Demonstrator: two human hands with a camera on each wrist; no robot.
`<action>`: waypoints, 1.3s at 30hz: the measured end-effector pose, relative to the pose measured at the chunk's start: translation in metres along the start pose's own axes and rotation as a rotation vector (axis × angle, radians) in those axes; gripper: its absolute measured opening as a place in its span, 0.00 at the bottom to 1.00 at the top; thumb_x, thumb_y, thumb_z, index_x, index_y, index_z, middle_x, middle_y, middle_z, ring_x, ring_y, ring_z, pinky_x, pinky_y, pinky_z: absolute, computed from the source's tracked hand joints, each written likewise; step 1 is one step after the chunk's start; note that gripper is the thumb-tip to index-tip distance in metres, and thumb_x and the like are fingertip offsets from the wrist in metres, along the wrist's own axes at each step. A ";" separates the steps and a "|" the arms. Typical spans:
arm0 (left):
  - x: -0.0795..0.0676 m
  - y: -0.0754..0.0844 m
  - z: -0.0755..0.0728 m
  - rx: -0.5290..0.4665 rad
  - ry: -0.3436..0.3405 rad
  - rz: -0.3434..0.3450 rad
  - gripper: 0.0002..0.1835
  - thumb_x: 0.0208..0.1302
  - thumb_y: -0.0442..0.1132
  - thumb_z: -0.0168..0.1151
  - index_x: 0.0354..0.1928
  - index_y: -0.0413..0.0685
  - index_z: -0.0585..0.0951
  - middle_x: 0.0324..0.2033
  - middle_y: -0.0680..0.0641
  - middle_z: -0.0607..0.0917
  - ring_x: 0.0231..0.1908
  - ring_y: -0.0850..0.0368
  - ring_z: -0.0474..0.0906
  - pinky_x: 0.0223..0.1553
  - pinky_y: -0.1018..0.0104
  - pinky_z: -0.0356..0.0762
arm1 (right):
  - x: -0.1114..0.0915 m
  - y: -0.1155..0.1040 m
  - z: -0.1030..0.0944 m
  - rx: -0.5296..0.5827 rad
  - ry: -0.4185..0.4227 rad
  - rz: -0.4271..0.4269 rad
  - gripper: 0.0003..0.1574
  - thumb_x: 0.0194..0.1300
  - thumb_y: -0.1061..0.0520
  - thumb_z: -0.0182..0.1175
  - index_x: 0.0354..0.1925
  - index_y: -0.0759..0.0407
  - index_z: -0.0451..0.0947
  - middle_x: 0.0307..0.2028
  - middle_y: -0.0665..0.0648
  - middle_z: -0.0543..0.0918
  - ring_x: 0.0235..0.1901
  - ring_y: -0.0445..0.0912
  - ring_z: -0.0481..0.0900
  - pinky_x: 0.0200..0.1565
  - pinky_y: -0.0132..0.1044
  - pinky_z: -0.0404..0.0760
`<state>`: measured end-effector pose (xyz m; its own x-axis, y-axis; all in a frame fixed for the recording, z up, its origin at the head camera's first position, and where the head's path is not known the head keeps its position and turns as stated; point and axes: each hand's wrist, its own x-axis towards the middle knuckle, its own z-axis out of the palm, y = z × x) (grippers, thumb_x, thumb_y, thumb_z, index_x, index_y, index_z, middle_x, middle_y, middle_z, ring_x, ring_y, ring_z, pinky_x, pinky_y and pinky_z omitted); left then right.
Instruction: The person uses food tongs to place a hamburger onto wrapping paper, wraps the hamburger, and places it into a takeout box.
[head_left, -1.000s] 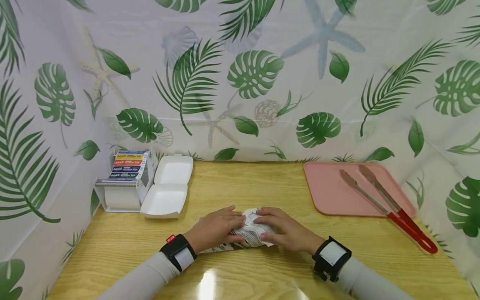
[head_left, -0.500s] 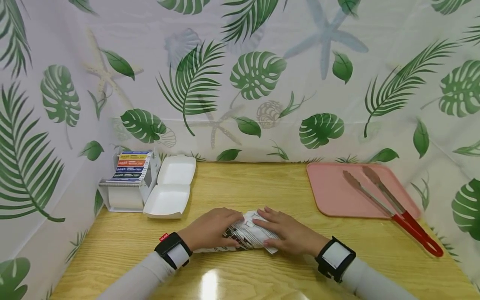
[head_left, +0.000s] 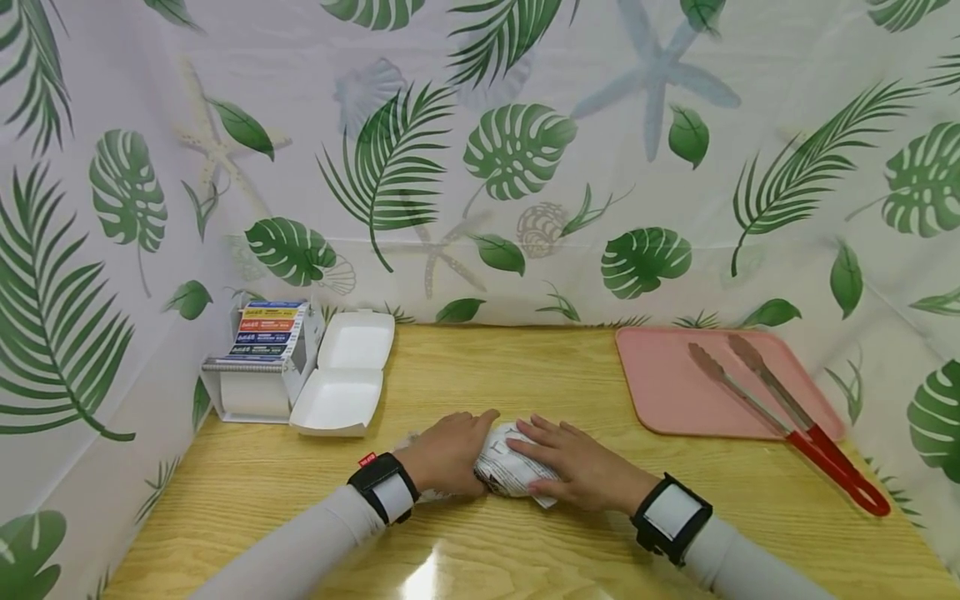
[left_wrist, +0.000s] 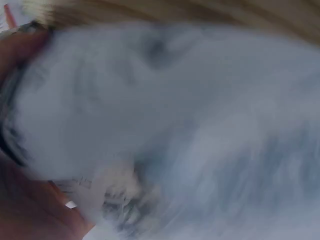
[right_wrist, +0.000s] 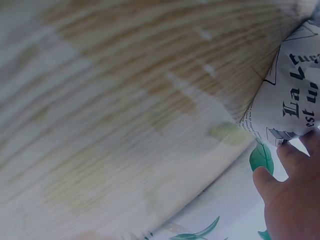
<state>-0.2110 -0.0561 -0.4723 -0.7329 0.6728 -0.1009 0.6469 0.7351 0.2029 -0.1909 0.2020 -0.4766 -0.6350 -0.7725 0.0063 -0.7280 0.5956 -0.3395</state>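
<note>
A rounded bundle wrapped in newsprint-patterned paper lies on the table between my two hands; its contents are hidden. My left hand grips the paper at the bundle's left side, with loose paper showing past the hand. In the left wrist view, fingers and thumb lie on either side of the blurred pale paper. My right hand rests over the bundle's right end, fingers spread and fairly straight. A paper corner sticks out below its thumb. The right wrist view has fingertips right at the printed paper.
At the back left stand a dispenser with coloured labels and an open white clamshell box. A pink tray at the right bears red-handled tongs. A leaf-print cloth hangs behind the wooden table.
My left hand has moved from the bundle's top to its left side and gathered the loose paper there. The right hand has shifted slightly rightward and stays on the bundle.
</note>
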 end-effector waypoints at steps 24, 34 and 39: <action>-0.049 -0.044 -0.021 -0.293 -0.134 -0.160 0.45 0.72 0.66 0.54 0.76 0.39 0.62 0.69 0.34 0.70 0.70 0.35 0.63 0.69 0.42 0.61 | -0.002 -0.002 -0.001 0.024 -0.051 0.046 0.43 0.74 0.37 0.55 0.79 0.50 0.58 0.78 0.60 0.57 0.77 0.58 0.52 0.70 0.67 0.52; -0.052 -0.056 -0.015 -0.386 -0.060 -0.319 0.19 0.73 0.38 0.58 0.58 0.31 0.76 0.50 0.36 0.83 0.48 0.43 0.81 0.48 0.50 0.79 | -0.005 0.002 -0.002 0.050 -0.048 0.031 0.44 0.74 0.37 0.55 0.79 0.51 0.58 0.78 0.61 0.56 0.77 0.59 0.51 0.70 0.68 0.51; -0.060 -0.065 -0.010 -0.621 0.000 -0.379 0.10 0.74 0.39 0.58 0.33 0.43 0.73 0.26 0.49 0.71 0.26 0.56 0.67 0.28 0.62 0.65 | -0.003 0.000 -0.001 0.030 -0.054 0.029 0.44 0.74 0.38 0.57 0.79 0.50 0.58 0.78 0.59 0.56 0.77 0.58 0.51 0.70 0.67 0.52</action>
<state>-0.2108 -0.1451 -0.4691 -0.8830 0.3811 -0.2741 0.1092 0.7346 0.6696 -0.1892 0.2043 -0.4757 -0.6400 -0.7665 -0.0545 -0.7010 0.6114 -0.3671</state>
